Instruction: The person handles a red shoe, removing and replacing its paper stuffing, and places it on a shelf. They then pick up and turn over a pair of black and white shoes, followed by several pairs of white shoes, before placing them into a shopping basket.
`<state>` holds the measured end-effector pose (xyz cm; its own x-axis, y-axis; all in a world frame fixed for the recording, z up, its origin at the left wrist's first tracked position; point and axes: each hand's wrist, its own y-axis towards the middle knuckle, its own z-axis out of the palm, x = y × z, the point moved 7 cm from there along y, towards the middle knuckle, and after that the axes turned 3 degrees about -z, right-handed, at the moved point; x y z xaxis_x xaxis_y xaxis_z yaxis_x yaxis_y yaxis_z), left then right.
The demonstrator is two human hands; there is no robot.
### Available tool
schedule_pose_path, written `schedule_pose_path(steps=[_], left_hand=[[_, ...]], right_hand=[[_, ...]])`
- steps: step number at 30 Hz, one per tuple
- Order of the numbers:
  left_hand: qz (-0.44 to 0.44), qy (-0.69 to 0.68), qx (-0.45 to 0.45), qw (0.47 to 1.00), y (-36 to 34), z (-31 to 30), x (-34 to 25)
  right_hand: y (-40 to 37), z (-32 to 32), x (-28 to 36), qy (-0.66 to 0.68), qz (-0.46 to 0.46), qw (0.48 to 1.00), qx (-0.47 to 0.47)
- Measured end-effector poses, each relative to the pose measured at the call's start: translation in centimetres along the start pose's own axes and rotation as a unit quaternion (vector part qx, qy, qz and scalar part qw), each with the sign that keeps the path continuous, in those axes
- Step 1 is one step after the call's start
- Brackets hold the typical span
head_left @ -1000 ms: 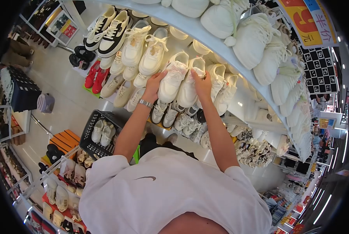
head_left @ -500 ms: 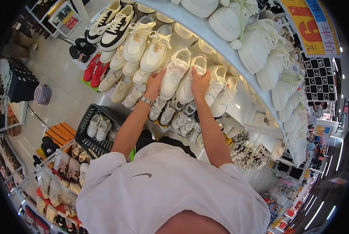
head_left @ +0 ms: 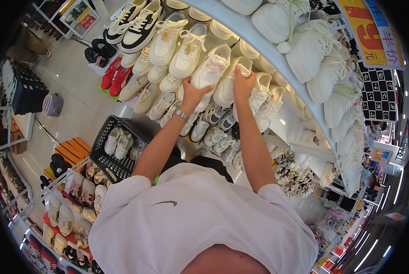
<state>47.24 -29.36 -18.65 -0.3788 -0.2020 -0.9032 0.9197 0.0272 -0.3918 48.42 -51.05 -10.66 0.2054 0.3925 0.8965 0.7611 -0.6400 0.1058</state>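
Note:
My left hand [head_left: 195, 94], with a metal watch at the wrist, grips the toe part of a white shoe with pinkish laces [head_left: 210, 68], thumb across its top. My right hand [head_left: 243, 85] holds a second white shoe [head_left: 229, 84] just to the right, its thumb near the laces and opening. Both shoes sit side by side, toes toward me, over the display shelf. Cream lace-up shoes [head_left: 185, 57] stand to their left, and more white shoes [head_left: 259, 93] to their right.
A dark basket [head_left: 106, 157] holding light shoes [head_left: 118, 142] is at the lower left. Overhead, a curved white shelf [head_left: 277, 57] carries large white shoes. Red shoes [head_left: 115, 75] lie at the left, and an orange price sign [head_left: 366, 34] hangs at the upper right.
The view has shifted, so the shelves appear slightly farther right. My left thumb now lies across the top of its shoe instead of along the side. Both shoes remain in my hands.

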Motion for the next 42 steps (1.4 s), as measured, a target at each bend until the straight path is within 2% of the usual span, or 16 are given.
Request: schedule_pose_path(steps=[7,10,12,13,16,18,22,24,28,30,33,34,36,38,40,42], left_hand=[[-0.003,-0.072,-0.020,0.997,1.8,1.7,1.0],[0.003,-0.156,-0.018,0.988,2.6,2.8,2.2],[-0.020,-0.144,-0.150,0.978,1.9,1.7,2.4],[-0.019,-0.143,-0.150,0.978,1.6,1.6,1.7],[-0.034,-0.205,-0.082,0.975,1.7,1.9,1.2],[0.006,-0.222,0.071,0.972,2.8,2.6,0.3],[-0.001,-0.217,0.103,0.971,2.3,2.5,-1.1],[-0.041,-0.233,0.092,0.967,1.7,2.6,-1.3],[-0.082,-0.202,0.156,0.963,1.3,3.3,-1.1],[-0.089,-0.121,-0.065,0.987,0.5,1.2,0.3],[-0.059,-0.144,-0.121,0.980,-0.7,-1.1,1.0],[-0.057,-0.146,-0.121,0.980,-1.0,-1.7,0.6],[0.049,-0.213,-0.136,0.966,-1.4,-3.5,-1.5],[0.084,-0.216,-0.092,0.968,1.3,-4.8,-1.1],[0.088,-0.115,-0.036,0.989,3.2,-5.1,-0.6],[0.090,-0.099,-0.054,0.990,3.7,-5.6,-0.3]], right_hand=[[-1.9,-0.8,1.9,-0.057,-0.019,0.998,0.022],[-4.2,-0.6,1.9,0.000,-0.025,0.994,0.109],[-5.6,-0.3,1.2,-0.030,-0.089,0.992,0.086],[-5.9,-0.3,1.0,-0.029,-0.088,0.992,0.085],[-6.5,-0.3,0.4,-0.085,-0.083,0.990,0.079],[-6.2,-0.3,0.7,-0.090,-0.106,0.989,0.044],[-6.0,0.0,0.5,-0.065,-0.069,0.993,0.070],[-5.5,0.0,0.8,0.019,-0.089,0.994,0.056],[-5.3,0.1,0.6,-0.022,-0.075,0.996,0.045],[-5.4,0.0,0.6,0.004,-0.097,0.995,0.031],[-6.6,-0.9,0.6,0.025,-0.087,0.995,0.046],[-7.4,-1.3,0.3,0.025,-0.089,0.995,0.047],[-10.0,-1.1,1.0,-0.156,-0.190,0.964,0.103],[-11.4,-1.2,1.2,-0.164,-0.206,0.956,0.127],[-12.1,-0.7,1.0,-0.170,-0.218,0.950,0.148],[-11.5,-0.8,1.0,-0.150,-0.220,0.955,0.132]])
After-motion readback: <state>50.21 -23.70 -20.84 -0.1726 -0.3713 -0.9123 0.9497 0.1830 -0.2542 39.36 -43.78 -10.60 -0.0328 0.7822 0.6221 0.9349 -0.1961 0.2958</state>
